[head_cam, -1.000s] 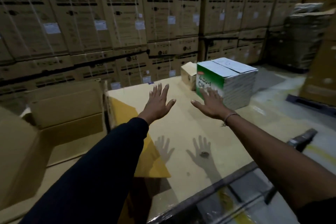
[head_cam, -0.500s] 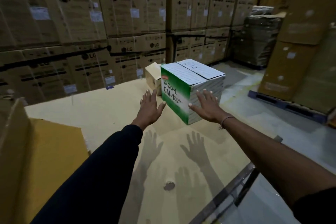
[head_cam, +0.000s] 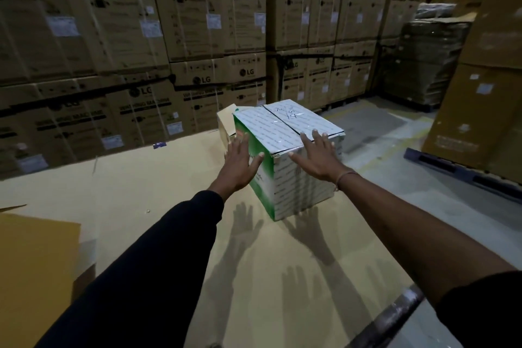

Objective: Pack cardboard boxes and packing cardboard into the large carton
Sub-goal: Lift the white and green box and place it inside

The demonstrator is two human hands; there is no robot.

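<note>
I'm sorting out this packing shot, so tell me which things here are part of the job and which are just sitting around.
Part of the job:
- green-and-white box
- small brown box behind it
- left hand and right hand, both flat against the green-and-white box
- yellow carton flap at lower left

Just lying about:
- stacked LG cartons
- wrapped pallet
- blue pallet
- metal bar

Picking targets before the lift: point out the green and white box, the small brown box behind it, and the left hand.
green and white box (head_cam: 285,124), head view, white top face.
small brown box (head_cam: 226,124), head view, front face.
left hand (head_cam: 240,162), head view, back of hand.
</note>
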